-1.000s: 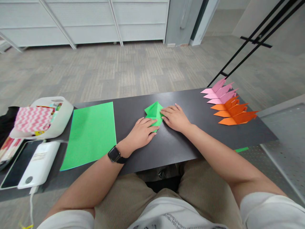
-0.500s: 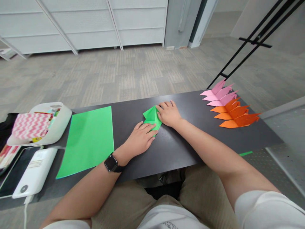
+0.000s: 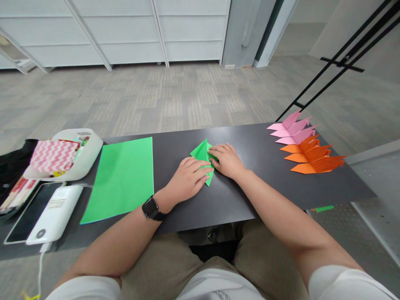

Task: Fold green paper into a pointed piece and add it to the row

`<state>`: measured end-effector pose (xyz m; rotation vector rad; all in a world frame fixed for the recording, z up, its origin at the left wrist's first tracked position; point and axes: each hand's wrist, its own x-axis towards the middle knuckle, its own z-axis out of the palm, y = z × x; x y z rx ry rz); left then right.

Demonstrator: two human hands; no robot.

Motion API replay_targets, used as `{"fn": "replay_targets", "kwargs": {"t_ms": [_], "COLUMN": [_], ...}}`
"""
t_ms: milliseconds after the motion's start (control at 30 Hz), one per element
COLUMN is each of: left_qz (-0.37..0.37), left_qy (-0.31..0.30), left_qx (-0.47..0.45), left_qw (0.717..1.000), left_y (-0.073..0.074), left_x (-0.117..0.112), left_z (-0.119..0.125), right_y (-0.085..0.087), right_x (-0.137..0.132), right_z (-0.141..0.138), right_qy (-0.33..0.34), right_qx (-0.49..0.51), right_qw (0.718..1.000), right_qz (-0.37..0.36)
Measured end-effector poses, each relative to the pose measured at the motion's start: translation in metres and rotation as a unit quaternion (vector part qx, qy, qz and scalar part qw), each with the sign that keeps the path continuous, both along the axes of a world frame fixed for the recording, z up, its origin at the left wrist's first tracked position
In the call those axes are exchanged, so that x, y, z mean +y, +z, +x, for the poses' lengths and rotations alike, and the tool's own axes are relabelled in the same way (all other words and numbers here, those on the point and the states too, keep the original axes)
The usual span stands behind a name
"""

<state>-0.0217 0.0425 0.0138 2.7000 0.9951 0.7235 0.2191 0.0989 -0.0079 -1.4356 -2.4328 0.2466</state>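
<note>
A small folded green paper piece [image 3: 202, 152] lies on the dark tabletop [image 3: 243, 196] in front of me. My left hand [image 3: 187, 180], with a black watch on its wrist, lies flat on the near part of the paper, fingers stretched out together. My right hand [image 3: 227, 160] rests on the paper's right edge with its fingers bent and pressed down on the fold. Most of the folded piece is hidden under both hands; only its far point and a near tip show.
A flat green sheet [image 3: 122, 178] lies to the left. Farther left stand a white tray [image 3: 81, 161] with a pink zigzag pouch, a white power bank [image 3: 53, 216] and a phone. Folded pink [image 3: 293, 129] and orange [image 3: 312, 158] paper pieces sit at the right.
My right hand has drawn back along the paper's right edge toward me, and the left hand has slid further over the folded piece. The view has shifted slightly.
</note>
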Motion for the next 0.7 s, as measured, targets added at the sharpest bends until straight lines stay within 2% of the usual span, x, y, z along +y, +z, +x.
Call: {"fn": "replay_targets", "kwargs": {"t_ms": [100, 167, 367, 700], "left_qz": [0.015, 0.01, -0.045, -0.077], "left_qy": [0.046, 0.068, 0.073, 0.101], "left_qx": [-0.103, -0.127, -0.055, 0.027], "left_qw": [0.993, 0.989, 0.995, 0.992], "left_y": [0.005, 0.002, -0.016, -0.021], "left_x": [0.007, 0.014, 0.032, 0.035], "left_z": [-0.01, -0.018, -0.028, -0.02], "right_y": [-0.008, -0.011, -0.015, -0.018], "right_x": [0.001, 0.003, 0.006, 0.005], "right_z": [-0.001, -0.001, -0.002, -0.004], "right_qy": [0.033, 0.056, 0.092, 0.113], "right_qx": [0.017, 0.024, 0.056, 0.054], "right_qw": [0.999, 0.998, 0.993, 0.989], "right_qz": [-0.005, -0.003, 0.039, 0.08]}}
